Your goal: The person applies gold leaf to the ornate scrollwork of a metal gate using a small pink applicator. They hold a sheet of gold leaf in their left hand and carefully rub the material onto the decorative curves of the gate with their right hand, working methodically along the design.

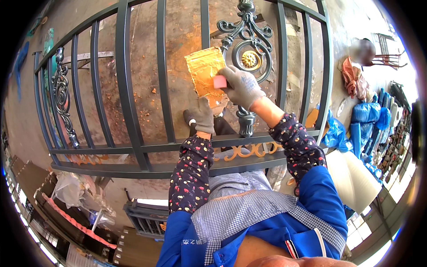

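R hand (242, 86) pinching pink sponge (219, 81) against gold leaf sheet (205, 71). L hand (203, 116) clamped on sheet's near edge. Dark metal gate (133, 89) flat underneath, gold rosette (249, 58) just right.

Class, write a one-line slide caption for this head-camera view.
Gloved right hand presses a pink block on gold leaf sheet beside a dark iron railing's scrollwork; gloved left hand below.
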Action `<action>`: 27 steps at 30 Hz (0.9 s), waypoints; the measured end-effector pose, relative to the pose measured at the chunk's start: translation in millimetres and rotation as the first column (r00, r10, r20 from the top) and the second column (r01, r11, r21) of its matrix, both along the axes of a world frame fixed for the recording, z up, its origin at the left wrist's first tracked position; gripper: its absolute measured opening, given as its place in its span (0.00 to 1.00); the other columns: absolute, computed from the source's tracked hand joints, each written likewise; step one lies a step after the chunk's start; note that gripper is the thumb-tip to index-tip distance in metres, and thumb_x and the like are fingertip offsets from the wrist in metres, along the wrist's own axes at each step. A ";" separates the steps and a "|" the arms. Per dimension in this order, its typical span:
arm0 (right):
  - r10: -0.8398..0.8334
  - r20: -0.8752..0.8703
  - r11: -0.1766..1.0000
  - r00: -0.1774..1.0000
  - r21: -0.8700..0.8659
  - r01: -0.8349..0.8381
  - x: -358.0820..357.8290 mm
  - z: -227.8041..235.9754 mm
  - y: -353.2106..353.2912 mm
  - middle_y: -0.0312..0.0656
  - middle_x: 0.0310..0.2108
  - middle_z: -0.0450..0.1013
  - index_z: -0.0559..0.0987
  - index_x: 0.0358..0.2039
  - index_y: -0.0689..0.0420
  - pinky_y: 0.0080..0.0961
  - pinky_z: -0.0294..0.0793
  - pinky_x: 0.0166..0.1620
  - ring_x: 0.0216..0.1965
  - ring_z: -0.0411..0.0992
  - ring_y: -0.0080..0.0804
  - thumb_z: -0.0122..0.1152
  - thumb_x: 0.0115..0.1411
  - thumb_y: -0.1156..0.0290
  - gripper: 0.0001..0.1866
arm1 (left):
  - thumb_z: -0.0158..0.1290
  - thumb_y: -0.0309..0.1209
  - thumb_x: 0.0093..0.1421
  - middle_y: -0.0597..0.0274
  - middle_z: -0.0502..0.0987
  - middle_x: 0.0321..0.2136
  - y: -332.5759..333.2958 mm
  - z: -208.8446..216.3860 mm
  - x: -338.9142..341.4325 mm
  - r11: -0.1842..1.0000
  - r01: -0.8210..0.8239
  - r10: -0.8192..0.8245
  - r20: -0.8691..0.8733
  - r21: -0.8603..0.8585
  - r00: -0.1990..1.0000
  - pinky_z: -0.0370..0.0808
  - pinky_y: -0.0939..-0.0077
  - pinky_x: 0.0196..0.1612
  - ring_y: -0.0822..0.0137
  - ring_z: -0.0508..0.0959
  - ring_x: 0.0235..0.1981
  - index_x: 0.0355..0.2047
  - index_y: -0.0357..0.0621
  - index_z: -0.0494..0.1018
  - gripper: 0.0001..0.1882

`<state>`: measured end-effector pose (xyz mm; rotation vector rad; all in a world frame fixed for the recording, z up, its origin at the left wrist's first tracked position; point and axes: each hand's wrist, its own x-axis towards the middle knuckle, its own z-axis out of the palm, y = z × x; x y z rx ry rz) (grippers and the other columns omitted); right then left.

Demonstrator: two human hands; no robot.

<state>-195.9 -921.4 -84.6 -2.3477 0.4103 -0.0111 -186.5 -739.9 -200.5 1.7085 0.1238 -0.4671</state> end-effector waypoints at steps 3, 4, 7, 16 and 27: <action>-0.070 -0.028 0.995 0.997 -0.068 0.068 -5.8 3.9 -8.3 0.47 0.38 0.75 0.75 0.44 0.53 0.42 0.76 0.41 0.40 0.76 0.52 0.65 0.52 0.76 0.17 | 0.51 0.38 0.68 0.63 0.74 0.28 1.6 3.3 0.1 0.994 0.077 -0.073 -0.047 0.083 0.996 0.70 0.71 0.33 0.71 0.71 0.29 0.41 0.32 0.73 0.17; -0.107 0.018 0.989 0.994 -0.103 0.108 -2.4 2.8 -7.7 0.47 0.38 0.75 0.75 0.44 0.53 0.42 0.77 0.41 0.40 0.77 0.51 0.65 0.51 0.76 0.18 | 0.51 0.35 0.68 0.64 0.73 0.27 3.7 -3.4 -0.2 0.992 0.079 -0.079 -0.005 0.101 0.997 0.70 0.72 0.32 0.72 0.71 0.29 0.41 0.32 0.72 0.15; -0.080 0.095 0.996 0.992 -0.031 0.083 4.4 0.2 14.1 0.47 0.38 0.75 0.75 0.44 0.53 0.43 0.76 0.41 0.40 0.77 0.51 0.64 0.51 0.77 0.18 | 0.50 0.32 0.67 0.65 0.73 0.24 9.2 -45.1 -2.4 1.000 0.029 -0.029 0.166 0.005 0.986 0.70 0.73 0.30 0.74 0.70 0.26 0.36 0.32 0.72 0.12; -0.395 0.084 0.919 0.915 0.044 0.393 -47.1 7.5 -63.2 0.49 0.37 0.78 0.78 0.43 0.56 0.37 0.78 0.45 0.41 0.78 0.50 0.73 0.52 0.65 0.20 | 0.46 0.28 0.66 0.64 0.67 0.20 -0.4 -8.7 -2.0 0.999 -0.007 0.002 0.148 0.031 0.989 0.65 0.69 0.26 0.70 0.65 0.22 0.33 0.35 0.69 0.08; -0.029 0.091 0.989 0.995 -0.143 0.042 6.3 -35.0 -79.3 0.48 0.40 0.77 0.76 0.44 0.53 0.39 0.77 0.43 0.41 0.77 0.50 0.66 0.49 0.76 0.19 | 0.45 0.32 0.65 0.47 0.73 0.36 -7.9 8.7 0.0 0.996 -0.076 0.062 0.274 0.043 0.960 0.71 0.65 0.38 0.58 0.70 0.30 0.52 0.26 0.68 0.21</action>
